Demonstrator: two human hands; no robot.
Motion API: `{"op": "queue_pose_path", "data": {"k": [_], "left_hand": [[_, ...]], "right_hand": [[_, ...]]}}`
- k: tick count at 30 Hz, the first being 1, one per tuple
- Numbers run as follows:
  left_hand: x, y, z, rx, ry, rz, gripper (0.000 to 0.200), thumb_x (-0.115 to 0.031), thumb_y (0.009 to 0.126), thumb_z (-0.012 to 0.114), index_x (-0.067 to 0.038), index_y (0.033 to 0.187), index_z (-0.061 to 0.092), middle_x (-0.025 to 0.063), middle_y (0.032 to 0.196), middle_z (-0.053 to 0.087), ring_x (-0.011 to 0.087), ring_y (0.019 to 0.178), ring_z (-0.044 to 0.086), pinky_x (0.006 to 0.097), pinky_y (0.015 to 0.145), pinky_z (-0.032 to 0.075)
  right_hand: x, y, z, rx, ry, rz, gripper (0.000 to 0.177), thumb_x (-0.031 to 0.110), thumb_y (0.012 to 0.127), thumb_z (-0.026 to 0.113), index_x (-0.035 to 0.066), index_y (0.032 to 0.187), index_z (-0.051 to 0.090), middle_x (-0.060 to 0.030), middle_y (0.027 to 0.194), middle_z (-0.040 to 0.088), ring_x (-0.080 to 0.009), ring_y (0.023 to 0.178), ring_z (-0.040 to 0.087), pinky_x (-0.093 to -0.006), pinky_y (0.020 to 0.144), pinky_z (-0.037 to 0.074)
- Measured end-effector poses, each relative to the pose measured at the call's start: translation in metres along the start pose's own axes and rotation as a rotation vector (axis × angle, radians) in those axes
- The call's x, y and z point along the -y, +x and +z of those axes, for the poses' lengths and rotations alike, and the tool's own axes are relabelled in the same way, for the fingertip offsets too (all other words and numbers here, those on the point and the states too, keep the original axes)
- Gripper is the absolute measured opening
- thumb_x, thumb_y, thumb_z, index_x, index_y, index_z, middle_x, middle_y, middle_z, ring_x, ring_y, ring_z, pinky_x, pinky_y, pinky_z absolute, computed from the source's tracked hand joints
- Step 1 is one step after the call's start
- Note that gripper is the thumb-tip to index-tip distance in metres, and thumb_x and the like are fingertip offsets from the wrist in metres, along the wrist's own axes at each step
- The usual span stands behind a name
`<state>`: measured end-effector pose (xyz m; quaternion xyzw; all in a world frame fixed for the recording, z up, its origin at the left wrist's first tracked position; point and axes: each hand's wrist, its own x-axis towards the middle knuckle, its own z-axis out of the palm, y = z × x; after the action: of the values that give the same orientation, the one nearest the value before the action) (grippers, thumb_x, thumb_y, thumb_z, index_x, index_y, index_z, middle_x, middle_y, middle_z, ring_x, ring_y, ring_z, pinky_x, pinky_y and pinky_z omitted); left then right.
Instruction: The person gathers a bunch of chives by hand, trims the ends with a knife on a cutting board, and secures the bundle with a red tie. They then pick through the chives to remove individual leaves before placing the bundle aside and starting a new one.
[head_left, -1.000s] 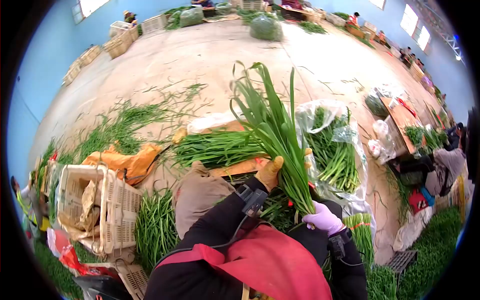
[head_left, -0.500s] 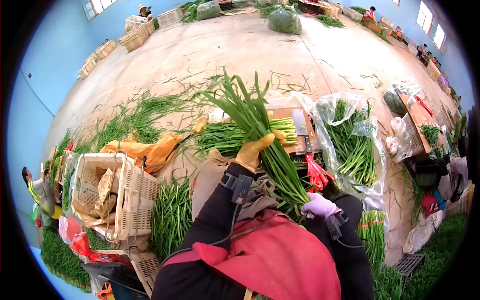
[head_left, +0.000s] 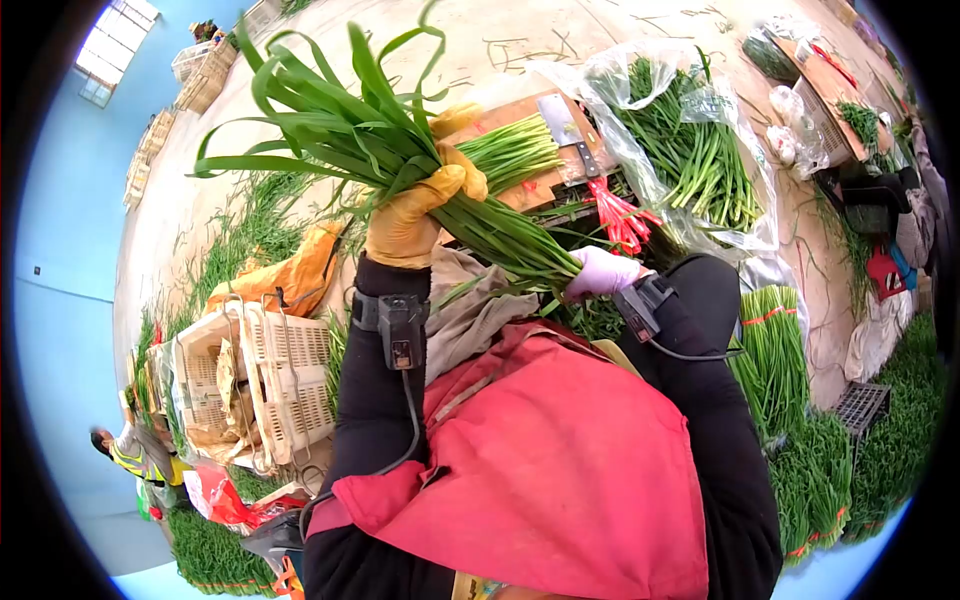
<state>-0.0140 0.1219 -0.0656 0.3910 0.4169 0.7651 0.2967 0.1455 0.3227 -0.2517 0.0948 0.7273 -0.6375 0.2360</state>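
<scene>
My left hand [head_left: 420,210], in a yellow glove, is wrapped round the upper part of a bunch of long green leafy stalks [head_left: 510,238]. The lower end of that bunch is held by my right hand [head_left: 602,273], which wears a pale purple glove. Leaves fan out to the upper left. Behind the bunch, a cutting board [head_left: 528,192] bears more stalks [head_left: 515,147] and a cleaver [head_left: 562,124]. Red ties [head_left: 622,222] hang at the board's near edge.
An open plastic bag of stalks [head_left: 690,150] lies right of the board. White crates [head_left: 290,370] and an orange sack [head_left: 290,270] are on the left. Tied bundles [head_left: 775,340] stand at the right. A person in a yellow vest [head_left: 145,458] is at the far left.
The held bunch and my left hand have moved up and left, and the bunch leans more to the left. The whole view has shifted and turned. Both hands keep their hold.
</scene>
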Motion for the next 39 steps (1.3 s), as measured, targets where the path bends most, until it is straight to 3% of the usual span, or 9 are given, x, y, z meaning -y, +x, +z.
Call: {"op": "queue_pose_path", "data": {"k": [7, 13, 15, 19, 22, 26, 30, 33, 39], "left_hand": [[-0.001, 0.011, 0.023, 0.045, 0.150, 0.066, 0.015, -0.014, 0.089, 0.066, -0.003, 0.099, 0.066, 0.0126, 0.098, 0.068, 0.0227, 0.087, 0.063, 0.0347, 0.083, 0.051], [0.000, 0.019, 0.049, 0.153, 0.076, -0.345, 0.021, -0.021, 0.097, 0.057, -0.003, 0.105, 0.066, 0.0088, 0.102, 0.069, 0.0184, 0.093, 0.066, 0.0299, 0.086, 0.052], [-0.002, 0.021, 0.062, 0.269, 0.313, -0.177, 0.026, -0.013, 0.098, 0.049, -0.002, 0.118, 0.061, 0.0044, 0.112, 0.066, 0.0175, 0.107, 0.061, 0.0316, 0.094, 0.048], [-0.026, 0.036, 0.092, 0.151, -0.272, -0.118, 0.018, -0.018, 0.090, 0.064, -0.002, 0.100, 0.065, 0.0072, 0.080, 0.065, 0.0152, 0.070, 0.063, 0.0292, 0.067, 0.053], [-0.053, 0.038, 0.069, -0.150, -0.159, -0.127, 0.020, -0.025, 0.091, 0.064, -0.007, 0.084, 0.059, 0.0018, 0.062, 0.054, 0.0157, 0.061, 0.055, 0.0329, 0.069, 0.049], [-0.067, 0.025, 0.027, -0.502, -0.176, 0.102, 0.022, -0.029, 0.090, 0.067, -0.009, 0.083, 0.058, 0.0004, 0.065, 0.056, 0.0157, 0.060, 0.058, 0.0328, 0.065, 0.052], [-0.049, -0.008, -0.044, -0.700, 0.015, 0.225, 0.024, -0.032, 0.093, 0.064, -0.012, 0.082, 0.056, -0.0004, 0.066, 0.056, 0.0143, 0.059, 0.056, 0.0311, 0.060, 0.051], [-0.036, -0.044, -0.074, -0.866, -0.166, 0.250, 0.027, -0.034, 0.093, 0.065, -0.008, 0.088, 0.059, -0.0015, 0.066, 0.053, 0.0160, 0.062, 0.054, 0.0338, 0.066, 0.051], [-0.003, -0.113, -0.116, -0.854, -0.374, 0.269, 0.024, -0.033, 0.094, 0.064, -0.010, 0.093, 0.061, -0.0010, 0.069, 0.055, 0.0177, 0.065, 0.055, 0.0397, 0.069, 0.052]], "right_hand": [[-0.034, -0.013, -0.028, -0.099, -0.019, -0.276, 0.086, 0.005, 0.075, 0.075, 0.003, 0.150, 0.033, -0.0107, 0.145, 0.047, -0.0164, 0.133, 0.042, -0.0316, 0.108, 0.036], [0.080, -0.068, -0.046, -0.070, 0.428, -0.699, 0.066, 0.029, 0.097, 0.055, 0.006, 0.153, 0.027, -0.0102, 0.147, 0.045, -0.0217, 0.137, 0.039, -0.0364, 0.113, 0.031], [0.098, -0.048, -0.037, -0.107, 0.646, -0.591, 0.065, 0.037, 0.099, 0.051, 0.006, 0.151, 0.028, -0.0106, 0.147, 0.045, -0.0238, 0.132, 0.045, -0.0391, 0.112, 0.034], [0.116, -0.043, -0.004, 0.492, 0.706, -0.489, 0.070, 0.057, 0.097, 0.047, 0.003, 0.141, 0.041, -0.0150, 0.135, 0.055, -0.0275, 0.117, 0.058, -0.0408, 0.102, 0.045], [0.101, -0.052, 0.015, 0.391, 0.704, -0.224, 0.086, 0.075, 0.088, 0.036, 0.005, 0.137, 0.047, -0.0154, 0.125, 0.060, -0.0274, 0.108, 0.060, -0.0404, 0.095, 0.047], [0.055, -0.053, 0.022, 0.350, 0.983, -0.256, 0.085, 0.071, 0.091, 0.030, 0.008, 0.149, 0.034, -0.0155, 0.145, 0.046, -0.0326, 0.125, 0.051, -0.0511, 0.106, 0.040], [-0.001, -0.036, 0.013, 0.159, 1.057, -0.146, 0.064, 0.061, 0.098, 0.036, 0.009, 0.134, 0.048, -0.0111, 0.091, 0.064, -0.0257, 0.073, 0.063, -0.0382, 0.067, 0.050], [0.020, -0.058, 0.014, -0.050, 0.868, -0.284, 0.047, 0.054, 0.097, 0.050, 0.010, 0.112, 0.058, 0.0032, 0.064, 0.051, -0.0075, 0.041, 0.042, -0.0248, 0.039, 0.030], [0.017, -0.081, -0.019, -0.176, 0.774, -0.293, 0.035, 0.039, 0.098, 0.057, 0.006, 0.104, 0.067, 0.0054, 0.060, 0.050, -0.0027, 0.038, 0.032, -0.0219, 0.038, 0.022]]}}
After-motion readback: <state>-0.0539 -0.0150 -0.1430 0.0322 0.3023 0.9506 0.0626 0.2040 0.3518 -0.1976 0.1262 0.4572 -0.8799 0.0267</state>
